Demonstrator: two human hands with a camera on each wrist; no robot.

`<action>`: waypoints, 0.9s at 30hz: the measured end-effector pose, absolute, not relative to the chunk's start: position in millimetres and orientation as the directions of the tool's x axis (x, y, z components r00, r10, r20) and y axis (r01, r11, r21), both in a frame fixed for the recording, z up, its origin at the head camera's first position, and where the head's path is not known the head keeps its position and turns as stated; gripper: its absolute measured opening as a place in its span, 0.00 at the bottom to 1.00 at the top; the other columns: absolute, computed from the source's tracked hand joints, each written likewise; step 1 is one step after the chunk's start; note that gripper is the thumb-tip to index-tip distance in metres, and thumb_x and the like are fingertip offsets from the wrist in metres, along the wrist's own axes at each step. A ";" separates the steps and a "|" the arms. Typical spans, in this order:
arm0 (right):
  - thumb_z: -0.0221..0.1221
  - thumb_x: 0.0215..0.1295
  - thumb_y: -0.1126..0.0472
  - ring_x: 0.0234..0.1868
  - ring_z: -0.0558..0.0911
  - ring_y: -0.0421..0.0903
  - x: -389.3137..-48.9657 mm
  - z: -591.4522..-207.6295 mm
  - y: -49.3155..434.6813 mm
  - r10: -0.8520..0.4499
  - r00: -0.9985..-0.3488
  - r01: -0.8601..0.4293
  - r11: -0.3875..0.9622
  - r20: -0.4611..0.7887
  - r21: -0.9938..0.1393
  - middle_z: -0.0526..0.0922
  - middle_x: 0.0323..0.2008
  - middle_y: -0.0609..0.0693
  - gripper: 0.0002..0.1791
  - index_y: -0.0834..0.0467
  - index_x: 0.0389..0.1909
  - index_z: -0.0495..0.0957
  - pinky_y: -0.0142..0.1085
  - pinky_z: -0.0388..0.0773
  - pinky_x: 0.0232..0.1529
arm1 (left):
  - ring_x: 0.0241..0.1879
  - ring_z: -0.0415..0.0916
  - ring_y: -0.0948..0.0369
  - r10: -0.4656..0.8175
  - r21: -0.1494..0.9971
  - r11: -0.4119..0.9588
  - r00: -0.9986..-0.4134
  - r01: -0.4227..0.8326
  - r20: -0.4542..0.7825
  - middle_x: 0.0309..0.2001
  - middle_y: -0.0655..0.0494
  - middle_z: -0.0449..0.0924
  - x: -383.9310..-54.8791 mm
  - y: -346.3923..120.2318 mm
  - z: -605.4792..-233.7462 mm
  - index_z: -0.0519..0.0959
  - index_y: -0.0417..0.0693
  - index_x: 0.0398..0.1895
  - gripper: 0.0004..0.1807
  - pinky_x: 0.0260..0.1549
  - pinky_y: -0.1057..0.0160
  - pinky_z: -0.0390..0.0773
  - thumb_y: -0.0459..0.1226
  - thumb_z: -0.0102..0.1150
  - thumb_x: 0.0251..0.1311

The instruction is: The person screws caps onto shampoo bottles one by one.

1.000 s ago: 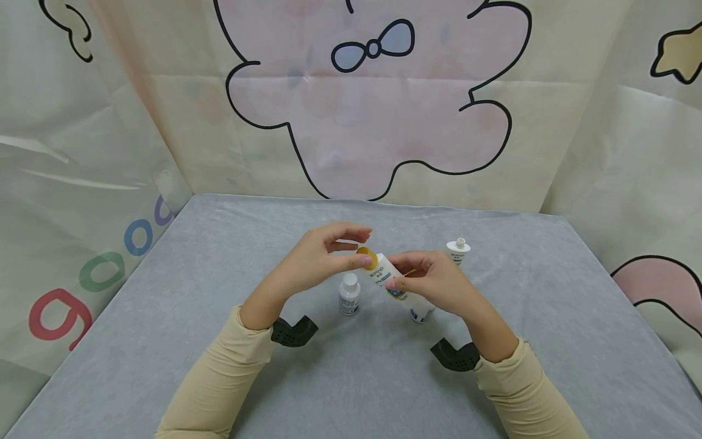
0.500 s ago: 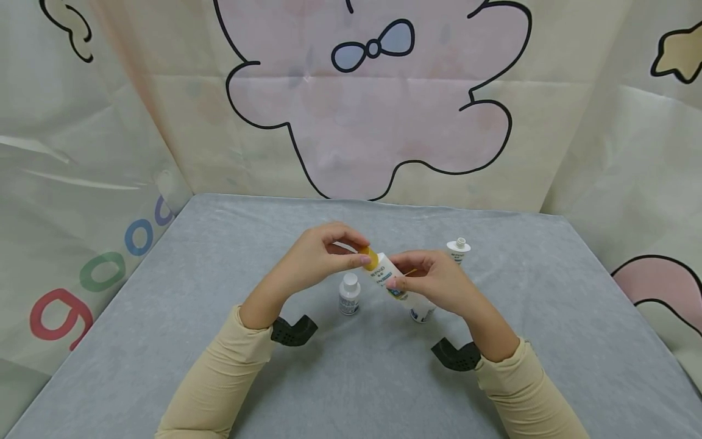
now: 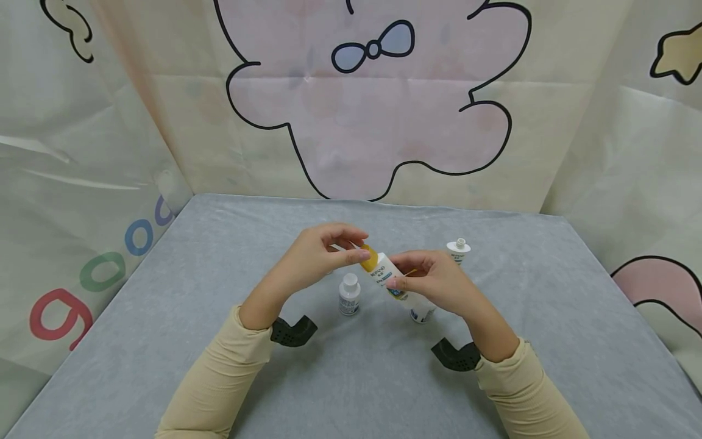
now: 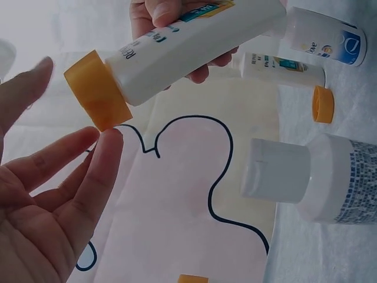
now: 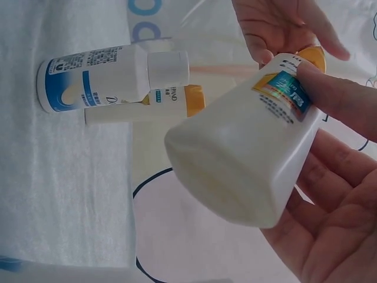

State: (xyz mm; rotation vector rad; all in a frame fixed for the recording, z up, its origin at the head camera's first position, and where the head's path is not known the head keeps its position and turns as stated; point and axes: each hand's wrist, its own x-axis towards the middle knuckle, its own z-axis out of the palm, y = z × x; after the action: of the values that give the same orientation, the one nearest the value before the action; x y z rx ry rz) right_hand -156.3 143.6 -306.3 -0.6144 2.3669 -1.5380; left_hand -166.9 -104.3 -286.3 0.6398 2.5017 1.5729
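My right hand grips a white plastic bottle with a coloured label, thumb on its front and fingers behind. The bottle is tilted, its orange flip-style or screw cap pointing up and left toward my left hand. In the left wrist view the left fingertips touch the cap's lower edge, while the thumb stands apart from it. From the right wrist view the bottle's broad base faces the camera, and the left hand is partly hidden behind the bottle.
A small white bottle with mosaic print stands between the hands. A blue-and-white bottle is below the right hand. Farther back stands an uncapped bottle, with a loose orange cap nearby. Another orange-capped bottle stands behind.
The left fingers came down onto the cap half a second ago and have since loosened and spread. The right hand and its bottle have stayed in place.
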 end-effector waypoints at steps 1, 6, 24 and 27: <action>0.68 0.61 0.63 0.38 0.87 0.45 -156.2 -306.3 143.6 -0.479 -0.878 -0.215 0.352 0.023 -0.911 0.87 0.43 0.59 0.19 0.64 0.53 0.82 0.37 0.84 0.40 | 0.46 0.79 0.61 0.414 0.878 0.377 -0.902 0.295 0.126 0.46 0.58 0.85 -166.9 -103.6 -286.6 0.83 0.51 0.52 0.17 0.48 0.59 0.81 0.44 0.68 0.61; 0.67 0.62 0.63 0.38 0.86 0.44 -156.1 -306.4 143.9 -0.484 -0.874 -0.234 0.354 0.036 -0.905 0.87 0.43 0.61 0.20 0.66 0.53 0.82 0.36 0.85 0.40 | 0.44 0.80 0.61 0.445 0.872 0.368 -0.884 0.323 0.140 0.45 0.55 0.85 -166.7 -101.4 -287.9 0.83 0.46 0.52 0.17 0.45 0.63 0.83 0.41 0.68 0.61; 0.68 0.61 0.62 0.39 0.87 0.45 -157.0 -307.7 143.2 -0.476 -0.879 -0.208 0.362 0.011 -0.908 0.87 0.44 0.60 0.20 0.63 0.53 0.82 0.36 0.85 0.41 | 0.45 0.79 0.62 0.436 0.858 0.401 -0.890 0.322 0.130 0.43 0.58 0.85 -168.0 -105.1 -287.5 0.84 0.51 0.49 0.14 0.46 0.61 0.82 0.42 0.68 0.62; 0.68 0.61 0.63 0.39 0.87 0.45 -157.1 -308.1 143.0 -0.476 -0.880 -0.212 0.361 0.016 -0.908 0.87 0.44 0.60 0.20 0.63 0.53 0.82 0.36 0.85 0.41 | 0.46 0.80 0.61 0.458 0.862 0.379 -0.877 0.337 0.141 0.45 0.57 0.84 -168.5 -105.3 -288.5 0.84 0.50 0.50 0.14 0.45 0.62 0.83 0.40 0.67 0.62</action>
State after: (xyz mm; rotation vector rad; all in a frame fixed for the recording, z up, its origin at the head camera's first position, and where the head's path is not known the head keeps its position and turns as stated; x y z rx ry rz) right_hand -157.1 143.0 -308.1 -0.6142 2.3752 -1.5271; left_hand -168.5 -105.3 -288.5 0.7266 2.5059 1.5221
